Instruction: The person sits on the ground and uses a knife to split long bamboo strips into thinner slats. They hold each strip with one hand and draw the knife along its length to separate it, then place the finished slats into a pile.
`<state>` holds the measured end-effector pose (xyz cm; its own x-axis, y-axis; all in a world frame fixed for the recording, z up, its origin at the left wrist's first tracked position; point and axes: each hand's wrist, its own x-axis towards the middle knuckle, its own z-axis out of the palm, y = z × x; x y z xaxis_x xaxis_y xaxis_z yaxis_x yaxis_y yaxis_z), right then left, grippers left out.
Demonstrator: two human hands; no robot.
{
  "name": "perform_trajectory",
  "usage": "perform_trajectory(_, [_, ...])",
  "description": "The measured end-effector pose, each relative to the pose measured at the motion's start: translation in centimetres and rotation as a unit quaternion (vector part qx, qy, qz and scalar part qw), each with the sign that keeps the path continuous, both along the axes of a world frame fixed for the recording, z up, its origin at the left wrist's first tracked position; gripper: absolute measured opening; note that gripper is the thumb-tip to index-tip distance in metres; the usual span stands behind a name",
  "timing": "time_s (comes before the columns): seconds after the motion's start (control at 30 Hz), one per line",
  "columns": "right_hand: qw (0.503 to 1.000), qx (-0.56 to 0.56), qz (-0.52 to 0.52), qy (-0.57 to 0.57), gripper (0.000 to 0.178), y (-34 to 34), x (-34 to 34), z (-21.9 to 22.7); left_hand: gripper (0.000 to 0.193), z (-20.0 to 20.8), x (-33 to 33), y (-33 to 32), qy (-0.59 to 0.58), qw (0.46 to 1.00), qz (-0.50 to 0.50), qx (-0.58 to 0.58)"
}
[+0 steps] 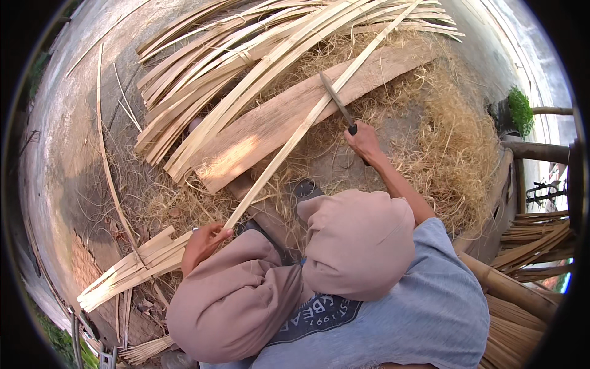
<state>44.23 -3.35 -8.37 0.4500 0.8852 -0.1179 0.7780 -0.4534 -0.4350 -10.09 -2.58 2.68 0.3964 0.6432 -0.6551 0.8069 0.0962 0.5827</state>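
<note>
A long pale bamboo strip (279,161) runs diagonally from my lap up across a flat wooden plank (246,147). Its near end is gripped by my left hand (203,244), fingers closed beside my left knee. In my right hand (364,142) is a knife (335,97) with a dark handle, held in a fist right of the plank. The blade lies across the strip, over the plank; whether it cuts into the strip I cannot tell. A bundle of shorter-looking strips (132,273) lies just left of my left hand.
Large tied bundles of split strips (203,86) lie beyond the plank. Curly shavings (452,147) cover the ground to the right and under the plank. A thick bamboo pole (504,286) and more strips (534,246) are at the right. A single thin strip (104,147) lies at the left.
</note>
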Motion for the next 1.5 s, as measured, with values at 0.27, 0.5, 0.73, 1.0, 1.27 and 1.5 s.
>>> perform_trajectory(0.27, [0.99,-0.042,0.134,0.005,0.033,-3.1,-5.6,3.7,0.047,-3.8,8.4,4.2,-0.14,0.932,0.156,-0.296])
perform_trajectory(0.5, [0.981,-0.038,0.19,-0.028,0.03,-0.7,-3.4,3.3,0.043,-4.1,-1.1,1.9,-0.122,0.909,0.189,-0.351])
perform_trajectory(0.73, [0.996,-0.019,-0.054,-0.074,0.037,2.0,10.3,1.8,0.034,-2.6,-8.2,0.6,-0.085,0.947,0.081,-0.3])
perform_trajectory(1.0, [0.949,-0.066,0.305,0.031,0.034,-2.1,-12.7,3.4,0.044,-7.6,8.1,3.3,-0.157,0.976,0.108,-0.106])
perform_trajectory(1.27, [0.987,0.008,-0.143,-0.078,0.04,1.6,12.5,2.2,0.045,-3.8,-4.9,1.0,-0.089,0.918,0.17,-0.346])
perform_trajectory(1.5, [0.983,-0.015,0.172,-0.053,0.035,0.3,-1.7,1.9,0.043,-2.9,-5.2,1.1,-0.076,0.908,0.158,-0.381])
